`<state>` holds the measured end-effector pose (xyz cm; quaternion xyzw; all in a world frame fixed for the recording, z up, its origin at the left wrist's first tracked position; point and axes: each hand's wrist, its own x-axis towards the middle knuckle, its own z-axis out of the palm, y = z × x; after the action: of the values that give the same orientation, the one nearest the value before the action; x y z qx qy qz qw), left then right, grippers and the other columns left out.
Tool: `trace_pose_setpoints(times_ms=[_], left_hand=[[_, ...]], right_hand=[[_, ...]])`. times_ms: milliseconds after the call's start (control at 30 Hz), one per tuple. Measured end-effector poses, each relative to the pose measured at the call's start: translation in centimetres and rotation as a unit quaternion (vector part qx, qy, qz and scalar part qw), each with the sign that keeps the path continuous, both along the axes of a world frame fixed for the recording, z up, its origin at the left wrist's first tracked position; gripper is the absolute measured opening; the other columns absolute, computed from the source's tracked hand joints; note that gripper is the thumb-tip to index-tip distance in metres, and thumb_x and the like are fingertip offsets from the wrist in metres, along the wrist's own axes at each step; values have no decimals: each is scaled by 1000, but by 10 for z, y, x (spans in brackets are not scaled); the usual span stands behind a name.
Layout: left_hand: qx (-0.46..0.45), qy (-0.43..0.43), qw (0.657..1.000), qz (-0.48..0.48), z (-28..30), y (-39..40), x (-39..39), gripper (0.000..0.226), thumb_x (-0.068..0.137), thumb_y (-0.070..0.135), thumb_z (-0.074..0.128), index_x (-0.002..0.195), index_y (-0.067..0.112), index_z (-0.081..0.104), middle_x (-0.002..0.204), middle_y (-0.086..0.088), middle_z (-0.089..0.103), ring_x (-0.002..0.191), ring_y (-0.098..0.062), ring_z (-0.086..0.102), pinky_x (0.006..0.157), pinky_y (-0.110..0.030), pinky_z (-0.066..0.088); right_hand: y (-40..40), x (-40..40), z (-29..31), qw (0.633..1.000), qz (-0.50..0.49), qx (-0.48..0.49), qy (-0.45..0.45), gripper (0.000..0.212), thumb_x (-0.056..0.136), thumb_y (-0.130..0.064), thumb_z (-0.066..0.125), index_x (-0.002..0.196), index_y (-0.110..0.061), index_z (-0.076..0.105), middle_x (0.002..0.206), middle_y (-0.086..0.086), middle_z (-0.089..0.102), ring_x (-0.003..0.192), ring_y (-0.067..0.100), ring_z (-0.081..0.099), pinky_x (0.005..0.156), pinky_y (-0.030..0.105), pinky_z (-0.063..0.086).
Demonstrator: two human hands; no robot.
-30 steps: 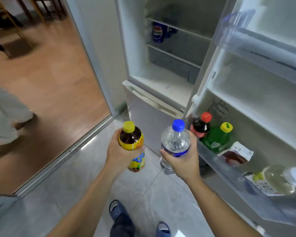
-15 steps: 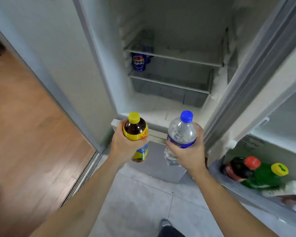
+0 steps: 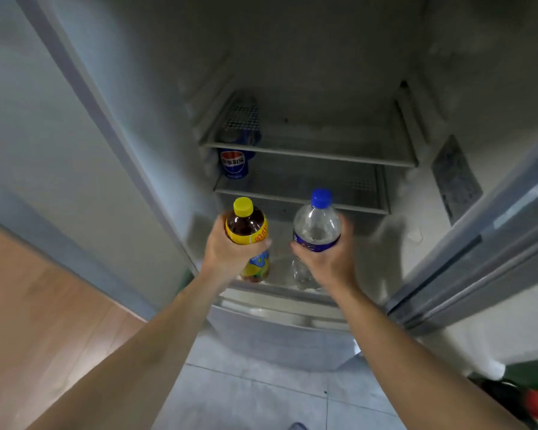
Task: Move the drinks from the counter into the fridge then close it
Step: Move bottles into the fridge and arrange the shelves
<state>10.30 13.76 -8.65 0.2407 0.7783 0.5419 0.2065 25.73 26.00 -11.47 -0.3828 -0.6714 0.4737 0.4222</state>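
Head view, hands (image 3: 230,252) (image 3: 326,262) gripping bottles (image 3: 247,228) (image 3: 316,228), fridge (image 3: 308,144) open

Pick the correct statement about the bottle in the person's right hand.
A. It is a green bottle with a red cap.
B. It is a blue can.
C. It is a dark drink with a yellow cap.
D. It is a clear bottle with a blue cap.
D: the right hand grips a clear water bottle with a blue cap; the yellow-capped tea bottle is in the left hand.
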Motion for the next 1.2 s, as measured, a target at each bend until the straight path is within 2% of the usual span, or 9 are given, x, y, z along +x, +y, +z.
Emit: trace_pose_setpoints(times_ms=[367, 500, 600, 700, 800, 867, 967, 1133, 1200], left_hand=[[-49, -56, 991, -114, -17, 45, -79, 82, 61, 21, 94, 130, 21, 51, 119, -1, 66, 108, -19, 65, 94, -46, 55], [-37, -80, 983, -161, -15, 45, -85, 84, 65, 9, 90, 135, 14, 45, 124, -5, 62, 113, -22, 62, 97, -42, 53], [-30, -69, 977, -200, -1, 52, -90, 85, 71, 11, 87, 141, 18, 38, 125, 0, 57, 114, -16, 57, 95, -36, 50], [-125, 3, 959, -255, 22, 63, -102, 34, 77, 45, 79, 100, 27, 63, 96, 3, 68, 93, -18, 66, 77, -34, 57], [-208, 67, 935, -279, 39, 66, -110, 41, 70, 65, 69, 80, 27, 58, 84, 9, 63, 76, -17, 64, 51, -33, 58], [-222, 68, 931, -282, 44, 64, -109, 38, 70, 60, 69, 84, 27, 56, 89, 5, 61, 77, -21, 64, 45, -33, 57], [-191, 0, 950, -246, 39, 50, -102, 32, 73, 51, 70, 97, 34, 57, 100, 0, 62, 86, -22, 64, 52, -35, 60], [-89, 55, 991, -88, 15, 0, -75, 28, 68, 58, 64, 92, 44, 59, 86, 15, 64, 92, -21, 67, 83, -37, 57], [-10, -32, 998, -45, 7, -21, -59, 33, 66, 55, 66, 97, 45, 61, 94, 13, 66, 96, -20, 66, 85, -43, 58]], right_hand=[[12, -62, -8, 997, -41, -27, -62, 86, 46, -51, 90, 111, -58, 35, 113, -19, 57, 100, -5, 59, 74, 5, 47], [9, -64, 14, 990, -51, -25, -126, 93, 51, -58, 86, 125, -39, 35, 120, -11, 53, 105, 4, 56, 78, 12, 43], [17, -71, 44, 977, -67, -24, -202, 73, 56, -81, 69, 110, -34, 52, 107, -12, 61, 95, 7, 59, 71, 17, 40], [29, -82, 76, 937, -58, -25, -345, 76, 58, -96, 44, 70, -22, 56, 64, -5, 60, 64, 16, 61, 54, 26, 37], [33, -81, 99, 914, -49, -58, -399, 80, 55, -96, 41, 72, -18, 56, 69, -1, 59, 68, 23, 63, 54, 31, 54], [29, -76, 107, 914, -33, -113, -388, 74, 52, -89, 47, 76, -20, 58, 79, -1, 62, 73, 27, 67, 55, 43, 62], [21, -60, 107, 922, -27, -175, -345, 42, 70, -56, 62, 94, -21, 66, 96, 3, 66, 80, 26, 65, 52, 42, 61], [-1, -5, 92, 930, -109, -332, -117, 23, 90, -27, 67, 106, -16, 56, 99, 2, 59, 83, 20, 59, 49, 38, 59], [-19, 19, 77, 913, -132, -386, -32, 28, 92, -25, 65, 117, -16, 59, 121, 9, 59, 102, 30, 61, 63, 45, 60]])
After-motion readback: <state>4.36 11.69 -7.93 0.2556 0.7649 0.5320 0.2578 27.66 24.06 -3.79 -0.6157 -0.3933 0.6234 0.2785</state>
